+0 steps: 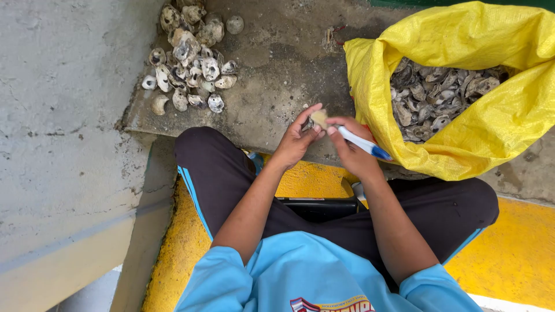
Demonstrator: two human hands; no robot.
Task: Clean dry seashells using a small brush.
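**Shell held between both hands above a concrete step**

A small pale shell (pixel 318 118) is pinched in the left hand (pixel 298 141), fingers curled round it, thumb raised along its left side. The right hand (pixel 352 151) is closed on a white and blue handled tool (pixel 361 141), whose working end is set against the shell. Both hands are brought together, touching at the shell, with the forearms angled inward from the near edge and the wrists bent slightly upward.

The shell is held over the near edge of a worn concrete step (pixel 277 75). A pile of emptied shells (pixel 188 60) is spread on the far left of that step, well apart from the hands. An open yellow sack (pixel 480 127), filled with dark shells, is placed just right of the right hand. Bare concrete is left between pile and sack. A grey wall (pixel 63 115) bounds the left side; a yellow painted floor (pixel 520 254) lies beneath the crossed legs.
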